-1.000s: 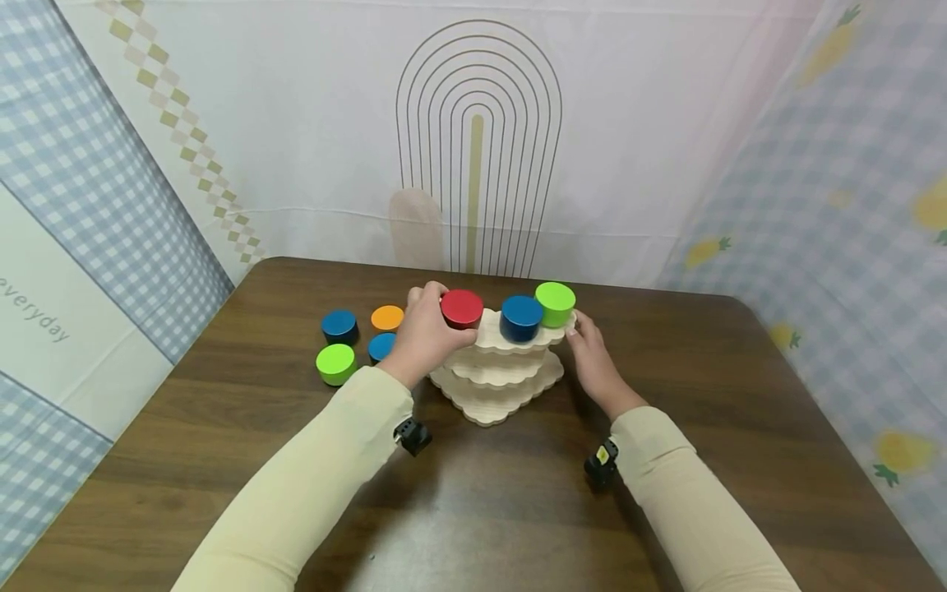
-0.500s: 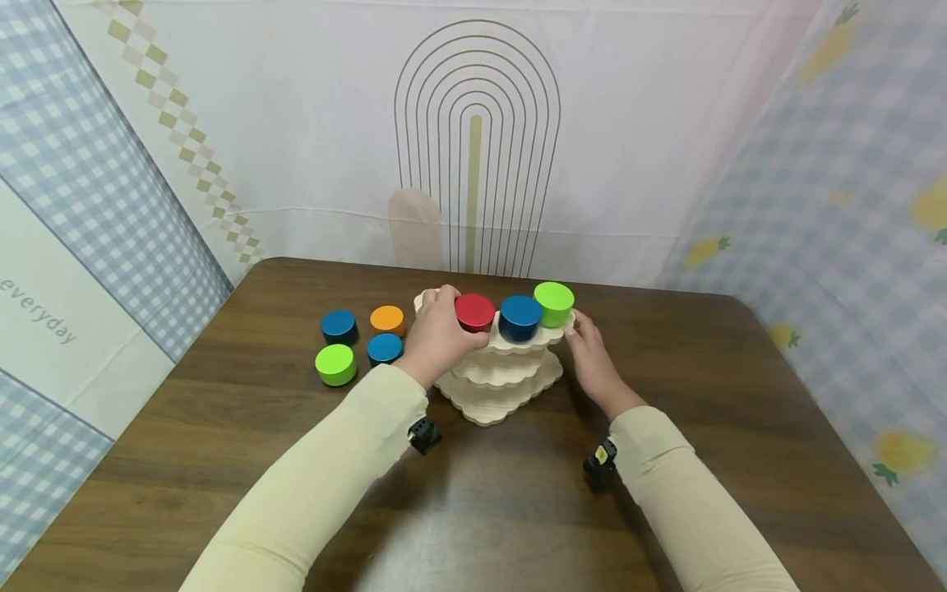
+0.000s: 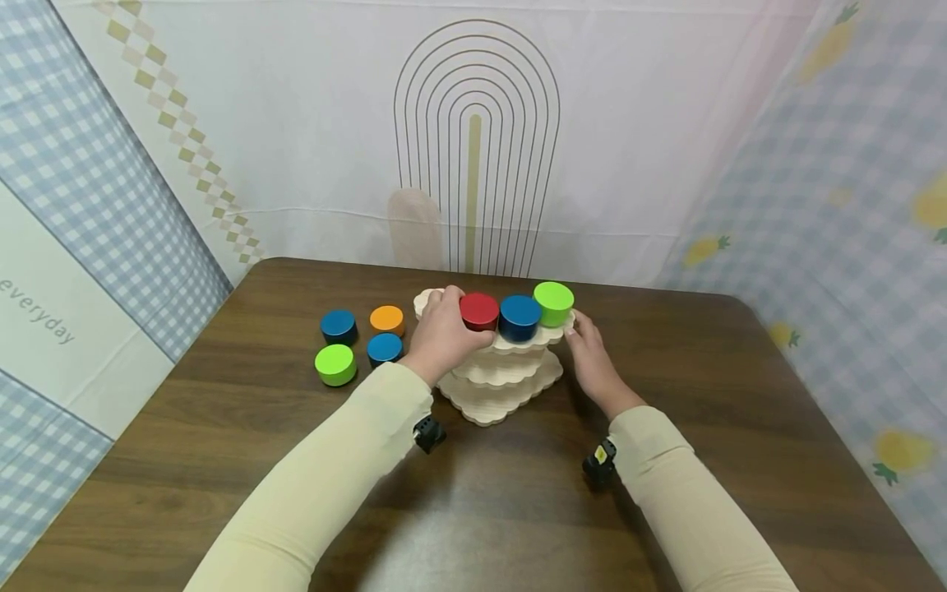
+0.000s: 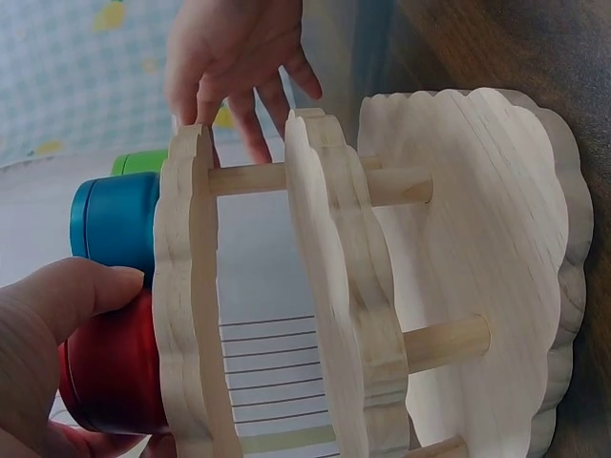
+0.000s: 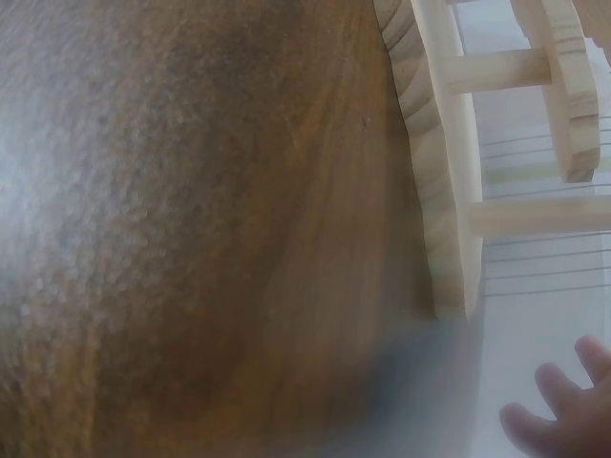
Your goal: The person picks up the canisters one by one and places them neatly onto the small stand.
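We're holding the red tin (image 3: 479,309) on the wooden stand's (image 3: 488,404) top tier (image 3: 518,348), just beside a blue tin (image 3: 520,312), left hand (image 3: 441,333) clamping its sides; our right hand (image 3: 595,362) is pinching the tier's edge, probably bracing against rocking.

The person wears long cream sleeves (image 3: 318,481) and small black wrist cameras (image 3: 597,469), the right one yellow-marked.

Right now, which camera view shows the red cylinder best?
The left wrist: the red cylinder looks largest there, its side visible down to the top shelf, though the left hand covers part. The head view shows its top and some side; the right wrist shows none.
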Demonstrator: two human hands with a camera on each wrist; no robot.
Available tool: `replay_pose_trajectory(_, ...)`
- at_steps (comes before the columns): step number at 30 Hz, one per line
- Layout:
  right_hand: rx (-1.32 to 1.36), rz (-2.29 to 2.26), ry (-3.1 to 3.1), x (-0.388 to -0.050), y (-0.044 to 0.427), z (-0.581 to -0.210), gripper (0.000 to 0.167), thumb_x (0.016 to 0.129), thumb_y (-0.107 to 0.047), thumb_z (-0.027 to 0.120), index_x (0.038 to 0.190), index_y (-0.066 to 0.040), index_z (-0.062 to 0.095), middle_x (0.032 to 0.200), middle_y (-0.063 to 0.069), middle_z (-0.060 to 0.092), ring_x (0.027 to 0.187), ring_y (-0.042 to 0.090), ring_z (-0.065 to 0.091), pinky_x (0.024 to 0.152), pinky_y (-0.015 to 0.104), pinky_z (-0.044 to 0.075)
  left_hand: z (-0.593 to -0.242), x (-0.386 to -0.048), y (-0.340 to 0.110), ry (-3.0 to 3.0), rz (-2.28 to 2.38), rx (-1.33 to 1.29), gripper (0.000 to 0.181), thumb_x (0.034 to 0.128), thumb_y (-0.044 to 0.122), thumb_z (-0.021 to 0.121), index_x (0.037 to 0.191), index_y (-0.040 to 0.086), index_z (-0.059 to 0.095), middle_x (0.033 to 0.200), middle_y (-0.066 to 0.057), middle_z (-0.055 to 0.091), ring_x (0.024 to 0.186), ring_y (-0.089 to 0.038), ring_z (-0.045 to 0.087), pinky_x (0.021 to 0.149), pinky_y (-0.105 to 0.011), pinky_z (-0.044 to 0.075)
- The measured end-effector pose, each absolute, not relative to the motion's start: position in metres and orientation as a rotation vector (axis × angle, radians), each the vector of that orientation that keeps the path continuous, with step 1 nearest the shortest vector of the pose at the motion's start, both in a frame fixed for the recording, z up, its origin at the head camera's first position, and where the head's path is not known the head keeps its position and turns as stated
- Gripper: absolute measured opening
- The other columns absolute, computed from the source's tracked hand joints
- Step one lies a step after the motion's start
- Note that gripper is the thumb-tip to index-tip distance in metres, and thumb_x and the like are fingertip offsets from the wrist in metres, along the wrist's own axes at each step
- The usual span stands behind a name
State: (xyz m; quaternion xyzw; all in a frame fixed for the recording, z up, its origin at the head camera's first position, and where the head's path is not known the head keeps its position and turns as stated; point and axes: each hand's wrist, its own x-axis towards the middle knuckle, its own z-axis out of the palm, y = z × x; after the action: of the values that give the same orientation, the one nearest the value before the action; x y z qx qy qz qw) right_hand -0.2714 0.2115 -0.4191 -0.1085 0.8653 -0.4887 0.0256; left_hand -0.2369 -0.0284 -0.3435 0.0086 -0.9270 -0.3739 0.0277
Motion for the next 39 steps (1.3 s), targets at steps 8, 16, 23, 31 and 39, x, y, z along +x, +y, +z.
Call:
replay_pose_trajectory(8, -0.396, -1.561, 2.652, -0.28, 0.213, -0.422, 0.054, 0.106, -0.033, 0.023, 0.152, -0.006, 0.015, 0.155, 0.021, 0.014, 0.143, 0.038, 0.012, 0.112, 0.062, 0.012, -0.346, -0.238, -0.03, -2.827, -1.151, -0.001, 0.075, 0.0759, 0.036, 0.081, 0.132, 0.006, 0.043, 0.128, -0.014, 0.044, 0.113, -0.027, 0.047, 0.091, -0.04, 0.05)
replay_pose_trajectory(16, -0.418, -1.578, 2.654, -0.29, 0.219, -0.422, 0.054, 0.106, -0.03, 0.024, 0.152, -0.003, 0.016, 0.154, 0.023, 0.016, 0.142, 0.039, 0.013, 0.112, 0.062, 0.012, -0.34, -0.233, -0.044, -2.775, -1.123, -0.032, 0.082, 0.0751, 0.042, 0.081, 0.138, 0.007, 0.041, 0.129, -0.012, 0.042, 0.119, -0.026, 0.038, 0.096, -0.041, 0.045)
replay_pose_trajectory(23, -0.443, -1.563, 2.643, -0.302, 0.22, -0.421, 0.054, 0.106, -0.031, 0.024, 0.151, -0.002, 0.017, 0.154, 0.022, 0.016, 0.143, 0.038, 0.013, 0.113, 0.061, 0.013, -0.338, -0.229, -0.071, -2.708, -1.13, 0.009, 0.08, 0.0781, 0.041, 0.079, 0.139, 0.007, 0.041, 0.135, -0.013, 0.039, 0.125, -0.028, 0.035, 0.098, -0.044, 0.044)
replay_pose_trajectory(31, -0.472, -1.566, 2.643, -0.304, 0.219, -0.421, 0.054, 0.106, -0.028, 0.024, 0.151, 0.0, 0.017, 0.154, 0.023, 0.016, 0.143, 0.039, 0.012, 0.113, 0.06, 0.011, -0.348, -0.223, -0.111, -2.668, -1.049, 0.023, 0.08, 0.0809, 0.041, 0.076, 0.141, 0.005, 0.038, 0.141, -0.018, 0.033, 0.128, -0.034, 0.03, 0.101, -0.05, 0.039)
replay_pose_trajectory(39, -0.448, -1.558, 2.642, -0.304, 0.22, -0.421, 0.054, 0.106, -0.029, 0.024, 0.151, -0.002, 0.017, 0.154, 0.022, 0.016, 0.143, 0.037, 0.013, 0.114, 0.059, 0.012, -0.368, -0.218, -0.149, -2.698, -0.992, 0.125, 0.079, 0.0848, 0.039, 0.072, 0.144, 0.003, 0.034, 0.144, -0.025, 0.027, 0.128, -0.041, 0.027, 0.099, -0.057, 0.038)
